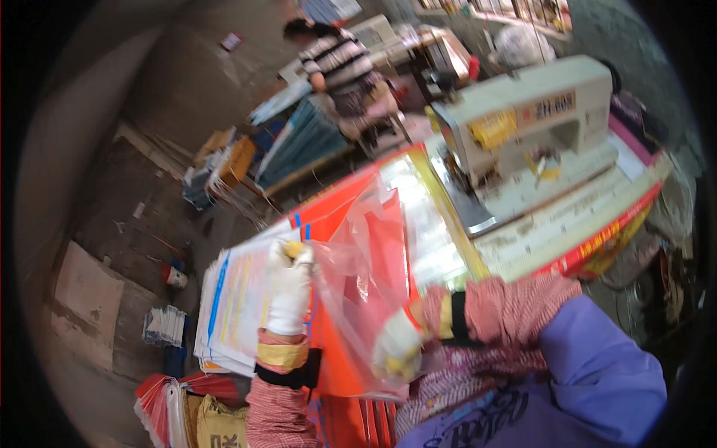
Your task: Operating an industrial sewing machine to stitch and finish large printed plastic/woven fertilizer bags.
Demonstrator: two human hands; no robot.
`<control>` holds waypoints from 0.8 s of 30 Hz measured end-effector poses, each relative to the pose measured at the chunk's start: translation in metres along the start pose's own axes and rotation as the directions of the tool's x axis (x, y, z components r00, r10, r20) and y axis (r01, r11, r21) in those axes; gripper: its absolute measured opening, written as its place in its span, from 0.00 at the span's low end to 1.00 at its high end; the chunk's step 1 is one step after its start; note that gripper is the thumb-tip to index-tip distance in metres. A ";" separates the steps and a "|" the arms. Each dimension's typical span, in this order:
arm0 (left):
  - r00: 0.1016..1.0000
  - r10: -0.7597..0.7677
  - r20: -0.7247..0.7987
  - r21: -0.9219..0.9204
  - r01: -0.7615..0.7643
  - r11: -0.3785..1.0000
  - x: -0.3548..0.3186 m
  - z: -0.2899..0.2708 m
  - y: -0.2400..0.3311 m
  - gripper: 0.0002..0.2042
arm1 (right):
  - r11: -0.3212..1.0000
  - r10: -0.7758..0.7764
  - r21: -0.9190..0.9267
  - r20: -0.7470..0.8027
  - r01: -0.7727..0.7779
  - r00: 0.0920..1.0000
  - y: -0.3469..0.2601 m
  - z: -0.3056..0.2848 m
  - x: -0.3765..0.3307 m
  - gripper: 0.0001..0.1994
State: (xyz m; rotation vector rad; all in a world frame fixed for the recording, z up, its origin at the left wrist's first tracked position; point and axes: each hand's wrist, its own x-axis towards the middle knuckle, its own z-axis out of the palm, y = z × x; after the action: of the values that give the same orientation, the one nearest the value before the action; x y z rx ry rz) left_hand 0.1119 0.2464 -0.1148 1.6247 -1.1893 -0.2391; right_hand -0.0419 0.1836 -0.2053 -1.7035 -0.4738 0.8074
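Note:
Both my hands wear white gloves with yellow fingertips. A thin, clear plastic sheet is stretched between them, its folds catching the light. My left hand pinches its left edge. Closed on the lower right part of the sheet is my right hand, near my body and somewhat blurred. Beneath the plastic lie bright red sheets, partly showing through it. To the left of them, beside my left hand, a stack of white printed sheets with blue and yellow stripes spreads out.
A pale industrial sewing machine stands on the table at right. Beyond the table, a person in a striped top sits at another workstation. Bundles lie on the floor at left, with a yellow sack at lower left.

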 end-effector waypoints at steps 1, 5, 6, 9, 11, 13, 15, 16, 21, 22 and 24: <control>1.000 0.012 0.014 0.092 -0.014 0.996 -0.009 -0.006 -0.001 0.04 | 0.949 -0.124 -0.303 -0.118 0.084 0.985 0.005 -0.012 0.001 0.10; 0.993 -0.030 0.115 0.249 0.000 0.969 -0.069 -0.018 0.003 0.04 | 0.730 -0.216 -0.408 -0.899 -0.548 0.382 0.028 -0.082 -0.044 0.07; 0.933 0.034 0.359 0.358 -0.171 0.918 -0.087 -0.013 0.007 0.02 | 0.688 -0.261 -0.228 -0.964 -0.689 0.058 0.033 -0.098 -0.057 0.10; 0.488 -0.060 0.871 0.200 -0.239 0.950 -0.138 0.010 0.021 0.03 | 0.786 -0.062 0.063 -0.982 -0.614 -0.180 0.049 -0.126 -0.076 0.11; 0.076 -0.293 0.953 0.302 -0.176 0.937 -0.147 0.019 0.031 0.03 | 0.884 0.011 0.076 -0.990 -0.462 -0.143 0.058 -0.132 -0.067 0.12; 0.039 -0.289 0.956 0.291 -0.036 0.956 -0.132 0.022 0.040 0.03 | 0.950 0.037 0.071 -0.993 -0.304 -0.116 0.065 -0.130 -0.045 0.13; 0.053 -0.165 0.985 0.169 -0.074 0.983 -0.090 0.017 0.049 0.03 | 0.990 0.016 0.034 -0.992 -0.136 -0.128 0.068 -0.123 -0.020 0.15; 0.242 -0.107 0.964 0.174 -0.279 0.944 -0.065 0.021 0.053 0.03 | 0.998 -0.026 -0.018 -0.988 -0.055 -0.153 0.066 -0.119 -0.011 0.16; 0.522 0.576 0.629 0.631 -0.776 0.014 0.060 0.084 0.068 0.07 | 0.974 -0.165 -0.167 -0.986 0.152 -0.022 0.032 -0.078 -0.008 0.29; 0.511 0.559 0.653 0.619 -0.785 -0.006 0.074 0.097 0.069 0.07 | 0.990 0.024 0.032 -0.998 0.135 0.063 0.023 -0.069 -0.013 0.36; 0.527 0.434 0.731 0.619 -0.779 -0.096 0.082 0.116 0.068 0.06 | 0.975 0.095 0.143 -0.960 0.170 0.264 0.010 -0.052 -0.027 0.37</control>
State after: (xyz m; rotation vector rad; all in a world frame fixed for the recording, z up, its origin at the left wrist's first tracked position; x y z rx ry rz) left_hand 0.0361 0.1136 -0.0759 1.6690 -2.5670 1.2055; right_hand -0.0234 0.1269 -0.2011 -1.6147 0.4612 -0.3633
